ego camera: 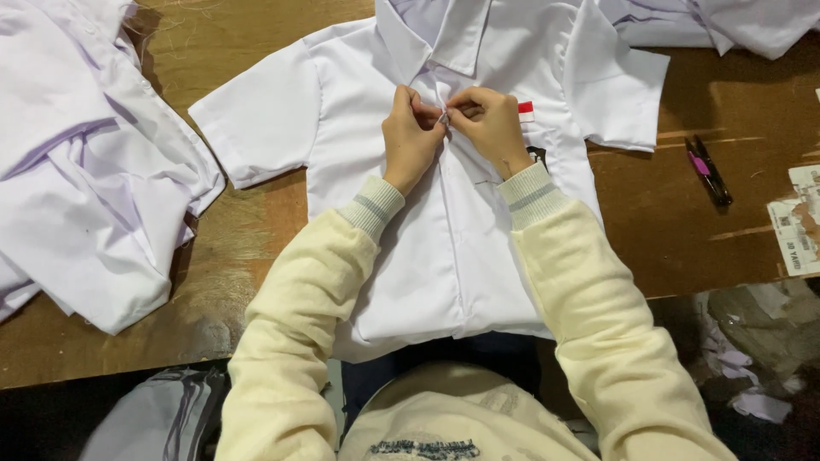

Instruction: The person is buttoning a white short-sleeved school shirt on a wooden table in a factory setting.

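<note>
A white short-sleeved shirt (444,248) lies flat, front up, on a brown wooden table (239,248), collar at the far side. My left hand (410,137) and my right hand (491,128) meet at the shirt's front placket just below the collar. Both pinch the fabric edges together at a button between the fingertips. A small red and white patch (526,111) sits on the chest beside my right hand. Cream sleeves cover both my arms.
A heap of white shirts (85,162) covers the table's left side; more white cloth (726,21) lies at the far right. A dark pen with a pink clip (707,169) and torn paper labels (799,222) rest at the right. The table's near edge runs beneath my arms.
</note>
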